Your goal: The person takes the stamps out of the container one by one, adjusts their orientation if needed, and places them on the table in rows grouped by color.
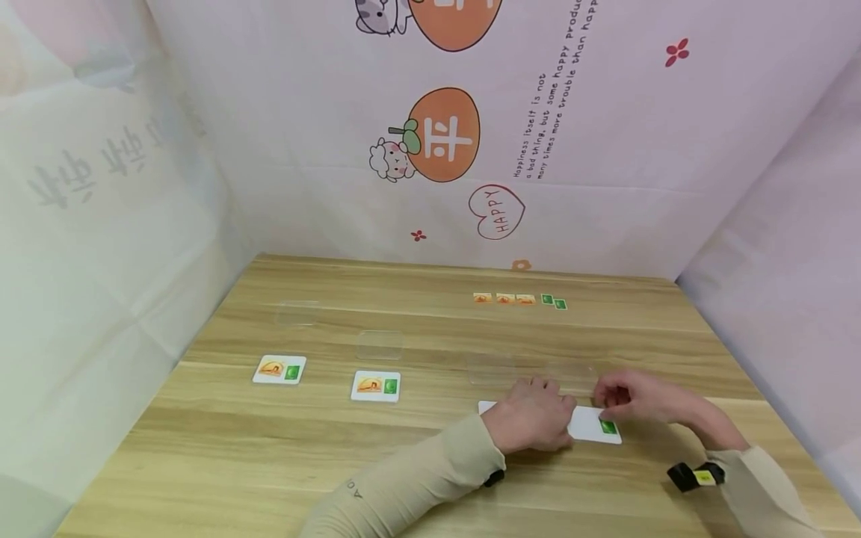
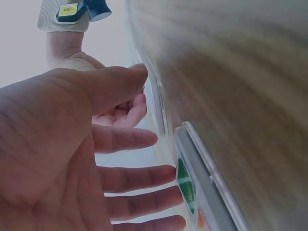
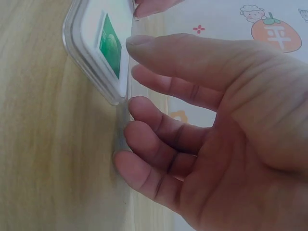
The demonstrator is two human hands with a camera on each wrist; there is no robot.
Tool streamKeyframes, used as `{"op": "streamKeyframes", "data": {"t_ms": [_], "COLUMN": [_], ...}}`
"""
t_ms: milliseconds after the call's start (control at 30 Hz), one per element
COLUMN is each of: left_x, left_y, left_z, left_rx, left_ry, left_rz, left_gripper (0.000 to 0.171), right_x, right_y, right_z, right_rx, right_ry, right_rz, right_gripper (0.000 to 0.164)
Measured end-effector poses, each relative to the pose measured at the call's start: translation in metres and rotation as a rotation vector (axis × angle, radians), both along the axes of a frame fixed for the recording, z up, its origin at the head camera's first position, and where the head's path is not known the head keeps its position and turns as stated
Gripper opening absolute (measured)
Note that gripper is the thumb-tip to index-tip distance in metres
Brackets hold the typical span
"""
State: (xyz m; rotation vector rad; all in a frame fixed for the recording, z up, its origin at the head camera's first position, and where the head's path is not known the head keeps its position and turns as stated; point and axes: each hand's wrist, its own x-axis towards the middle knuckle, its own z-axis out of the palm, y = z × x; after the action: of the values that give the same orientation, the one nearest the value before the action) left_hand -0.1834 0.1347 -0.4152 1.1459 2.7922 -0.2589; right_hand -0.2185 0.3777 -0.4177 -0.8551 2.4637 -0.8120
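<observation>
My left hand (image 1: 538,415) lies over two white cards near the table's right side, its fingers straight in the left wrist view. Most of the left card (image 1: 486,407) is hidden under it; a green sticker (image 2: 185,185) and a bit of orange show there. The left thumb reaches the edge of the right-hand white card (image 1: 585,426). This card carries a green sticker (image 1: 608,427) at its right end. At that end is my right hand (image 1: 642,396), its thumb tip beside the green sticker and its other fingers loosely bent past the card.
Two finished-looking white cards, one far left (image 1: 279,370) and one left of centre (image 1: 375,386), each bear an orange and a green picture. Clear plates (image 1: 379,345) lie behind them. Loose orange stickers (image 1: 504,298) and green stickers (image 1: 554,302) lie at the back.
</observation>
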Motion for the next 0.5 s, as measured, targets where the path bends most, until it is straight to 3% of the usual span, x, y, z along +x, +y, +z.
{"op": "streamKeyframes", "data": {"t_ms": [233,500], "left_x": [0.0015,0.0024], "left_y": [0.0059,0.0092], "left_z": [-0.0007,-0.0011], "left_rx": [-0.016,-0.030], "left_ry": [-0.023,-0.015], "left_rz": [0.057,0.079], "left_gripper": [0.045,0.046], "right_x": [0.0045,0.0081], "right_y": [-0.0005,-0.0068], "right_z": [-0.0004,0.0016], "right_rx": [-0.039,0.044], "right_ry": [0.023,0.070], "right_rz": [0.050,0.034], "right_gripper": [0.011,0.010]}}
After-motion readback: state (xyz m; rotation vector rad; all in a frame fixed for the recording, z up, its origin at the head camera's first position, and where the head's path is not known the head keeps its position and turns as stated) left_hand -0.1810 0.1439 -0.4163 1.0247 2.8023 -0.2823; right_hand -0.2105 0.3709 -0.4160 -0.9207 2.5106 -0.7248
